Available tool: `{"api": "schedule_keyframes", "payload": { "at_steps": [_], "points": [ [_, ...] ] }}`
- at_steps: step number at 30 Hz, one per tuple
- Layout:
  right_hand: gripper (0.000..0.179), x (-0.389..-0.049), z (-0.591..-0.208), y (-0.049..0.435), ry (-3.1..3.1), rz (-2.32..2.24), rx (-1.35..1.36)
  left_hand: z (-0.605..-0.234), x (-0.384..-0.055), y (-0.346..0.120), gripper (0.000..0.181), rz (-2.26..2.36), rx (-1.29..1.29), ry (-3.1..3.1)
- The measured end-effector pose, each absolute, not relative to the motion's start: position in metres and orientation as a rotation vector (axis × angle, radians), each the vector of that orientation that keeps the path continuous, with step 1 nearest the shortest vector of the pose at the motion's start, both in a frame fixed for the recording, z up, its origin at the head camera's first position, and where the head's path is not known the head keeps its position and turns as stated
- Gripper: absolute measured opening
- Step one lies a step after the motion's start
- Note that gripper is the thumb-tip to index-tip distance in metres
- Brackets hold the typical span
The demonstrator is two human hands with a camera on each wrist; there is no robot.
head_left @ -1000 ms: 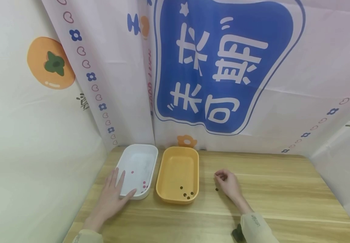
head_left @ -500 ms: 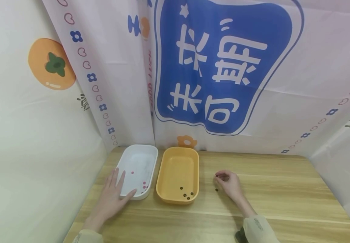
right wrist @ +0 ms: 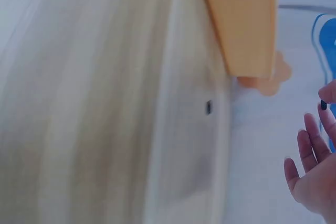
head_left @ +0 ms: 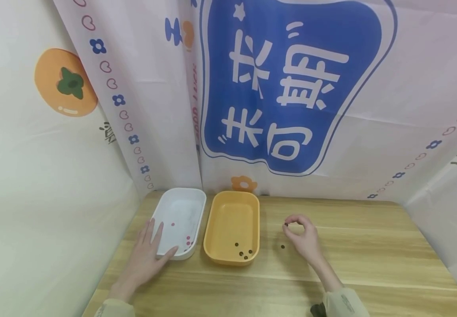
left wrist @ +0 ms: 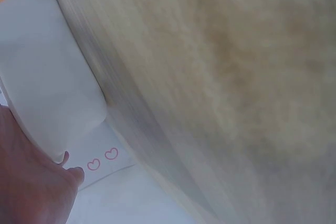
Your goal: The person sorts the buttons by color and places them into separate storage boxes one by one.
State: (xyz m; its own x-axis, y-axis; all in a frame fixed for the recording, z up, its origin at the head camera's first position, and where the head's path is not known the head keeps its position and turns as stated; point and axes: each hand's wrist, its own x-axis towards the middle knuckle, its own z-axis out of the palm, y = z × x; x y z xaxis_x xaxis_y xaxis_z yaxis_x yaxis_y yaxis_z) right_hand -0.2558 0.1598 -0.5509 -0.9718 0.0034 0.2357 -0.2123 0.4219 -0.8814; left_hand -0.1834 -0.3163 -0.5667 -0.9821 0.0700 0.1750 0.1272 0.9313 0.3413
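My right hand [head_left: 305, 240] pinches a small dark disc [head_left: 286, 225] between thumb and index finger, above the table. The right wrist view shows the same hand [right wrist: 315, 177] with its other fingers spread. A second small dark disc [head_left: 282, 247] lies on the table below that hand. The yellow tray [head_left: 234, 211], left of the right hand, has several dark discs [head_left: 241, 253] toward its near end. Across the left and near rims of the white tray [head_left: 180, 207] rests my left hand [head_left: 145, 253], fingers extended. Several pink discs [head_left: 188, 238] lie inside the white tray.
Both trays stand side by side on the wooden table [head_left: 355, 237], near its back left. Behind them hangs a printed cloth [head_left: 165, 145], with a pale cloth [head_left: 53, 176] along the left side. A dark object [head_left: 317, 309] shows by the right sleeve.
My right hand has lifted from the table and shifted slightly right, with the dark disc now visible at its fingertips. The left hand and both trays have stayed in place.
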Motion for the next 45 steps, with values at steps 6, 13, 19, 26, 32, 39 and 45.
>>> {"api": "schedule_keyframes", "payload": {
  "at_steps": [6, 13, 19, 26, 32, 39, 45],
  "points": [
    [0.019, -0.242, -0.527, 0.142, -2.367, 1.607, 0.276, -0.587, -0.192, -0.328, 0.097, -0.563, -0.234, -2.849],
    [0.020, -0.235, -0.514, 0.108, -2.257, 1.676, 0.399, -0.568, -0.182, -0.316, 0.095, -0.529, -0.177, -2.881],
    [0.023, -0.234, -0.512, 0.085, -2.260, 1.747, 0.452, -0.568, -0.184, -0.315, 0.096, -0.531, -0.172, -2.905],
    [0.025, -0.237, -0.515, 0.075, -2.241, 1.728, 0.488, -0.569, -0.185, -0.317, 0.097, -0.555, -0.154, -2.936],
    [0.026, -0.238, -0.519, 0.074, -2.257, 1.717, 0.440, -0.567, -0.184, -0.316, 0.097, -0.562, -0.151, -2.942],
    [0.033, -0.238, -0.523, 0.089, -2.293, 1.710, 0.341, -0.567, -0.184, -0.316, 0.098, -0.547, -0.145, -2.951],
    [0.033, -0.240, -0.526, 0.116, -2.245, 1.646, 0.290, -0.566, -0.184, -0.316, 0.097, -0.542, -0.148, -2.941]
  ]
}}
